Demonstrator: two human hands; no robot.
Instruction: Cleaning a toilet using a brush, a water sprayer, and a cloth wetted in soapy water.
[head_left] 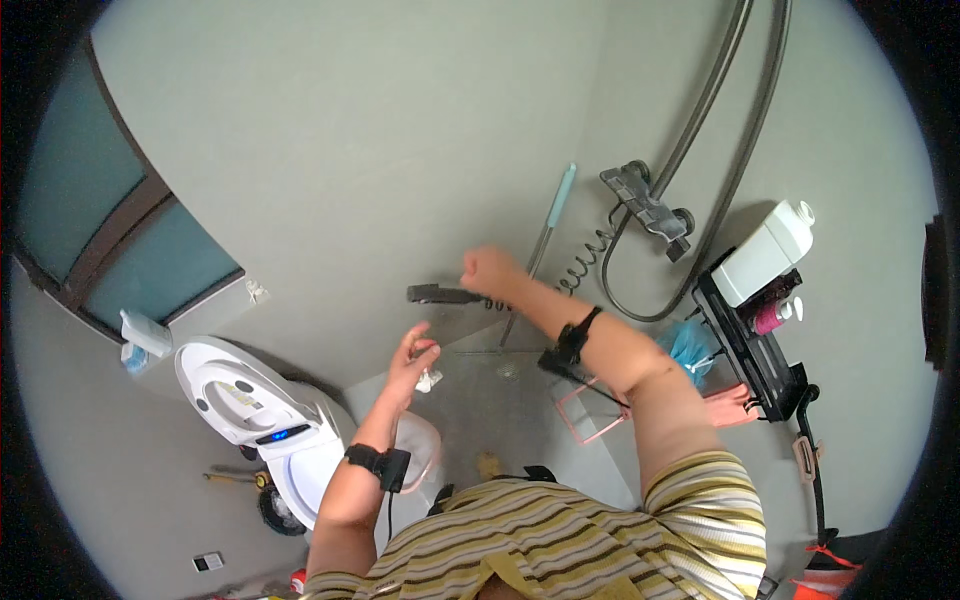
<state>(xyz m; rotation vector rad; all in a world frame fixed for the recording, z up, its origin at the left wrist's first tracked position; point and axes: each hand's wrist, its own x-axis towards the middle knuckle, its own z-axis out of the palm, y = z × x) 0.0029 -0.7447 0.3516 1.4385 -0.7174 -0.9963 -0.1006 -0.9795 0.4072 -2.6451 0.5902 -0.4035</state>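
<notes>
My left hand [408, 362] is raised in the middle of the view, its index finger and thumb reaching out. A crumpled white piece, like tissue [428, 381], pokes out below the thumb and looks held against the palm. Farther up and to the right, my right hand [490, 274] is closed in a fist close to the grey wall; anything inside it is hidden. Just below that fist is a black hand sprayer [443, 294]. Its coiled hose [582, 270] passes behind my right forearm. Both forearms wear black straps with small devices.
A white toilet [250, 400] with raised lid stands left, beside a pale bucket [418, 445]. A teal-handled pole [561, 195] leans at the corner. Rightward are a shower fixture [648, 210], a black shelf [745, 350] with a white jug [765, 255], and a pink frame [590, 425].
</notes>
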